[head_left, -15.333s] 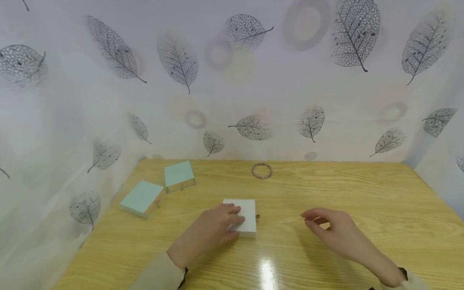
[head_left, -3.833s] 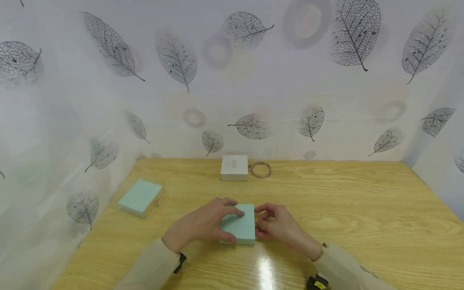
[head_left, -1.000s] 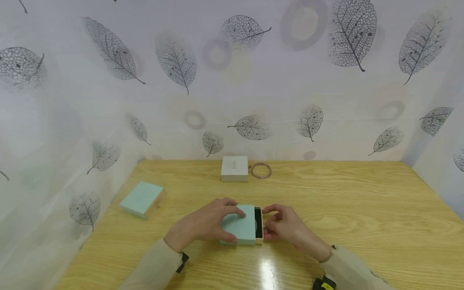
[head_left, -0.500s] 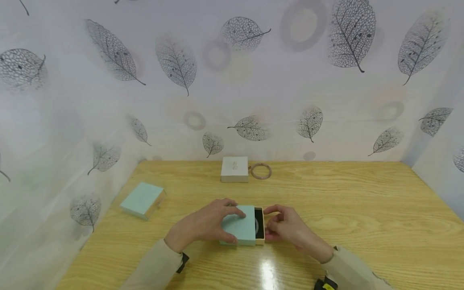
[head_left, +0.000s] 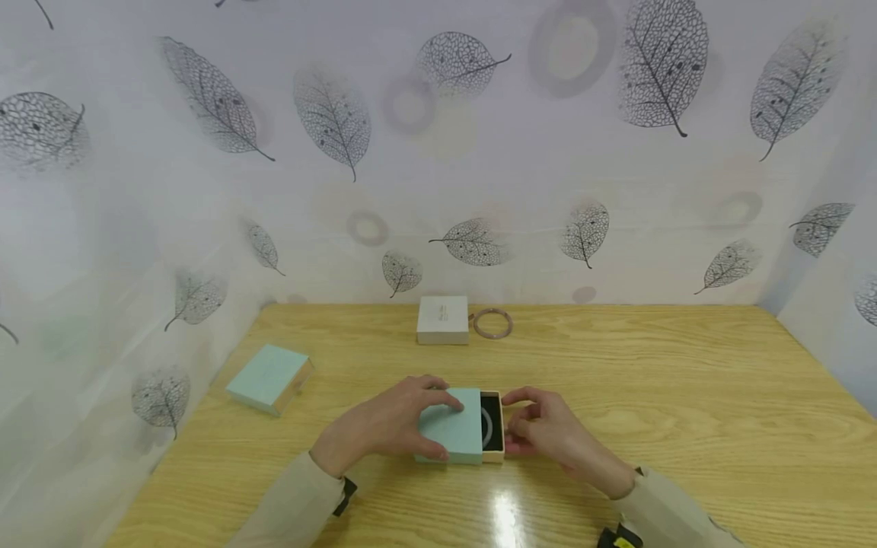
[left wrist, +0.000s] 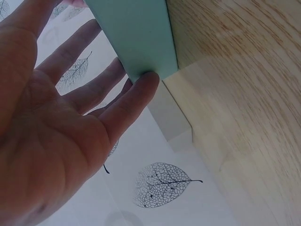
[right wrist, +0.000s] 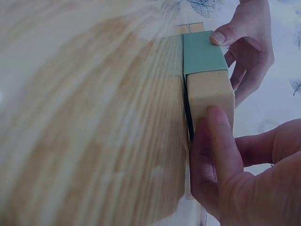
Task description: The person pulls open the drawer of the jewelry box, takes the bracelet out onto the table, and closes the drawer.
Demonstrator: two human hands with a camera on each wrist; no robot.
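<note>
A mint-green drawer box point(head_left: 462, 440) lies in front of me on the table, its tan drawer point(right wrist: 210, 85) slid partway out to the right. Inside the drawer's black lining, part of a pale bangle point(head_left: 488, 428) shows; the rest is hidden under the sleeve. My left hand point(head_left: 387, 422) grips the box's sleeve, thumb along the near side and fingers spread over the top and far side. In the left wrist view one fingertip point(left wrist: 149, 81) presses on the mint-green surface. My right hand point(head_left: 548, 428) pinches at the drawer's outer end, thumb and fingers bent close together.
At the back stands a white box point(head_left: 442, 320), with a brownish-pink bangle point(head_left: 493, 336) just right of it. Another mint-green box point(head_left: 269, 375) sits at the left. Leaf-printed cloth point(head_left: 473, 167) encloses the wooden table point(head_left: 671, 365) at the back and sides.
The white box has gone from under my left hand to the back, and a mint-green box from the back left came forward. Lately my right hand has drawn its drawer rightward, exposing the pale bangle.
</note>
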